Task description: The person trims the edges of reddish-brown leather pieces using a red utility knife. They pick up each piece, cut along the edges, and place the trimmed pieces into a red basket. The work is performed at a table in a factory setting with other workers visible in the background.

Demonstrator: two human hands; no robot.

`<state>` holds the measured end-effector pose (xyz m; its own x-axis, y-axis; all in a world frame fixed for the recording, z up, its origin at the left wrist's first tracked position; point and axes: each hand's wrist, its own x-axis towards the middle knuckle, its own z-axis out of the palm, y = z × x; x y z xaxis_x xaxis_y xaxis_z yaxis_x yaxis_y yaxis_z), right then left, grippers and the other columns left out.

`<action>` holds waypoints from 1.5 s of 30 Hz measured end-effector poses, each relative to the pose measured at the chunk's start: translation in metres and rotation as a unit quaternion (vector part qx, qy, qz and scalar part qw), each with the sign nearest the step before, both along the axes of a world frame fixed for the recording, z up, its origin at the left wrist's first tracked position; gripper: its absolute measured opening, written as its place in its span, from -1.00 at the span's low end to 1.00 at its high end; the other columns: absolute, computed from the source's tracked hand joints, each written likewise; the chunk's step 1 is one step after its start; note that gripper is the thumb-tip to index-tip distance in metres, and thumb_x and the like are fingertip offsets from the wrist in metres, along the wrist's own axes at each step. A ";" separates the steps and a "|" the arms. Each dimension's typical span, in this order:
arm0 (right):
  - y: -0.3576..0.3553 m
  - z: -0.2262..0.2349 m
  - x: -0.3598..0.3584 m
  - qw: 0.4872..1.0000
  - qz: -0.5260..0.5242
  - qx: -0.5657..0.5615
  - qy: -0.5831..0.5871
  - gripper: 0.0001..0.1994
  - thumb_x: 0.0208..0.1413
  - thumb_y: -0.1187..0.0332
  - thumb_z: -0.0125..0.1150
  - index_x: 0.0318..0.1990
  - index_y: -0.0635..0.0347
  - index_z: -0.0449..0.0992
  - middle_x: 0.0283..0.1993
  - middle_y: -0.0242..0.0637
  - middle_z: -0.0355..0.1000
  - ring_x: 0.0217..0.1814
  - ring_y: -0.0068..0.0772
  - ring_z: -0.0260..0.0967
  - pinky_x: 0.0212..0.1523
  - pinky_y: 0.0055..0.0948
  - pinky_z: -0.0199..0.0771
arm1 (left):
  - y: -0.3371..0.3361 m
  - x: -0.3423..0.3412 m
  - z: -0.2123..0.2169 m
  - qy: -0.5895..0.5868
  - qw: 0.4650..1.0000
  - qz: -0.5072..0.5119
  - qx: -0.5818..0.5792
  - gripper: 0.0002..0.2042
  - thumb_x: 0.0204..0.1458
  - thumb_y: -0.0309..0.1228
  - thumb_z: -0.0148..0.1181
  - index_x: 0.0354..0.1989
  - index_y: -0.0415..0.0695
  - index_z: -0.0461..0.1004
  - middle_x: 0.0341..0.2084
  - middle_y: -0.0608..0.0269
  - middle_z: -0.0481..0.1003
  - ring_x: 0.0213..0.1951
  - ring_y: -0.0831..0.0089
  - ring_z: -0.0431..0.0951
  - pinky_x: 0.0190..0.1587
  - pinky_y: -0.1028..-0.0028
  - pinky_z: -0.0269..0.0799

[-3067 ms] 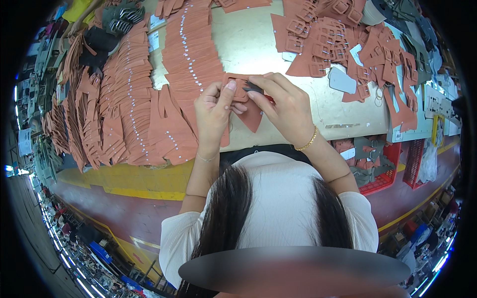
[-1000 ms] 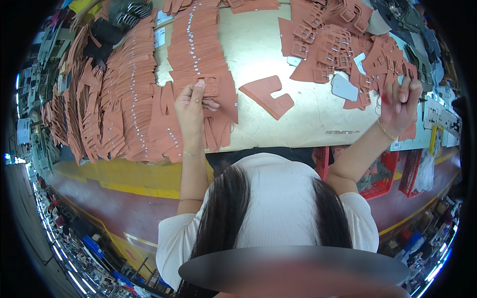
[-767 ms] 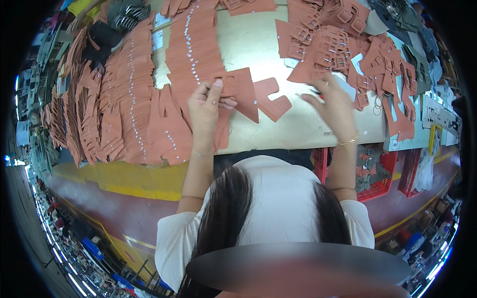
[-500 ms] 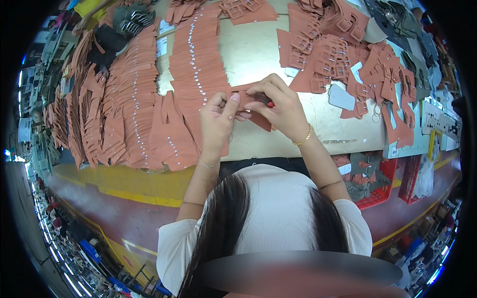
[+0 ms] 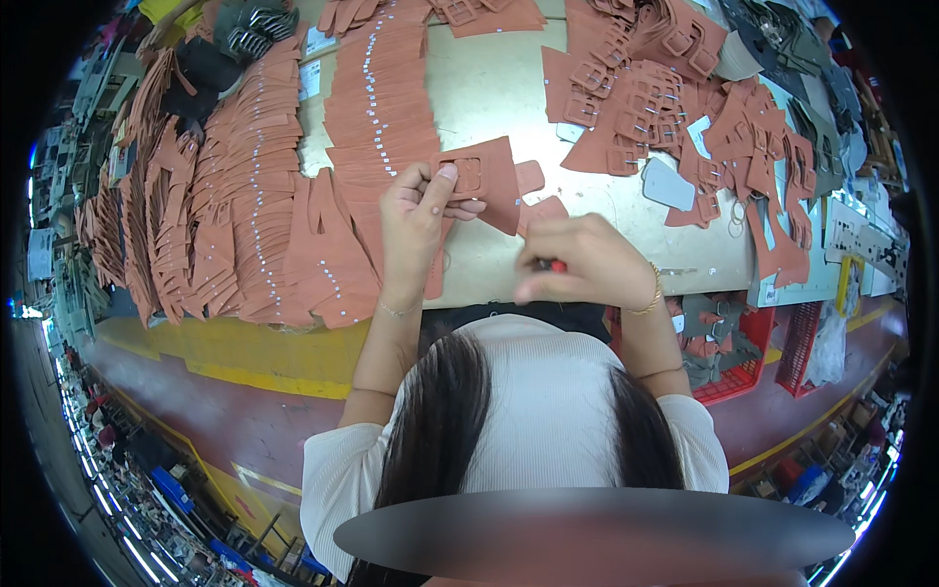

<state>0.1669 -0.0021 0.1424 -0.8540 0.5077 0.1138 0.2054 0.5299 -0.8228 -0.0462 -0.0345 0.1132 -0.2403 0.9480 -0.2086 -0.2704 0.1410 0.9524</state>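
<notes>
My left hand (image 5: 411, 230) pinches a terracotta leather piece (image 5: 501, 176) between thumb and fingers, above the pale tabletop. A square leather-covered buckle (image 5: 470, 174) sits on that piece, right by my thumb. To the right of the held piece a rounded strap end (image 5: 529, 176) shows. My right hand (image 5: 592, 256), blurred and apart from the leather, is curled around a small tool with a red and black handle (image 5: 557, 265); its working end is hidden. Left of my left hand lie overlapping rows of flat leather pieces (image 5: 377, 108) with small white tags.
Leather pieces with buckles (image 5: 636, 117) are heaped at the far right of the table (image 5: 489, 98). A grey card template (image 5: 669, 184) lies beside them. Below the table's right edge stands a red crate (image 5: 751, 367) with green and terracotta pieces. Black and grey parts (image 5: 256, 34) sit at the far left.
My right hand has left the leather piece and moved down and to the right with the tool. The piece, still in my left hand, now shows its buckle face.
</notes>
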 end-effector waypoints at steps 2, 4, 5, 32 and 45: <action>0.002 -0.008 -0.015 0.989 -0.143 0.019 0.019 -0.80 -0.10 0.36 0.40 -0.35 0.22 0.53 -0.39 -0.36 0.41 -0.52 -0.46 0.36 -0.49 -0.53 0.33 | -0.001 0.002 0.002 -0.011 1.000 -0.002 -0.003 -0.80 0.20 -0.38 0.07 -0.37 -0.28 0.41 -0.50 0.06 0.56 -0.51 0.40 0.62 -0.47 0.56 0.54; 0.008 -0.016 -0.031 0.964 -0.243 0.069 0.086 -0.84 -0.06 0.42 0.36 -0.32 0.22 0.54 -0.40 -0.37 0.40 -0.52 -0.48 0.35 -0.50 -0.56 0.35 | -0.002 0.005 0.004 -0.012 1.000 -0.015 -0.012 -0.81 0.20 -0.39 0.07 -0.37 -0.28 0.41 -0.49 0.07 0.55 -0.50 0.41 0.62 -0.45 0.56 0.54; 0.009 -0.019 -0.037 0.957 -0.257 0.089 0.100 -0.85 -0.07 0.44 0.35 -0.31 0.22 0.54 -0.40 -0.37 0.40 -0.52 -0.48 0.36 -0.50 -0.56 0.36 | -0.003 0.007 0.006 -0.010 0.999 -0.017 -0.025 -0.81 0.20 -0.39 0.07 -0.37 -0.28 0.41 -0.49 0.08 0.55 -0.49 0.41 0.62 -0.44 0.56 0.55; 0.012 -0.022 -0.044 0.952 -0.260 0.115 0.117 -0.82 -0.14 0.47 0.39 -0.36 0.21 0.51 -0.37 -0.35 0.41 -0.48 -0.42 0.38 -0.50 -0.49 0.38 | -0.011 0.005 0.005 0.022 1.000 -0.018 0.012 -0.84 0.19 -0.41 0.05 -0.34 -0.27 0.39 -0.47 0.05 0.57 -0.49 0.39 0.62 -0.42 0.52 0.58; 0.000 -0.024 -0.032 0.928 -0.260 -0.001 0.266 -0.84 0.04 0.34 0.27 -0.40 0.16 0.41 -0.44 -0.37 0.28 -0.57 -0.44 0.22 -0.53 -0.54 0.22 | -0.014 0.001 0.013 -0.052 0.999 -0.012 -0.008 -0.84 0.18 -0.42 0.06 -0.36 -0.29 0.35 -0.51 0.03 0.55 -0.53 0.36 0.62 -0.49 0.54 0.56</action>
<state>0.1349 -0.0024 0.1182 -0.3169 0.8358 0.4483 -0.0023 0.4720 -0.8816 -0.0449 -0.0486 0.1264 -0.1942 0.9497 -0.2458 -0.3642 0.1628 0.9170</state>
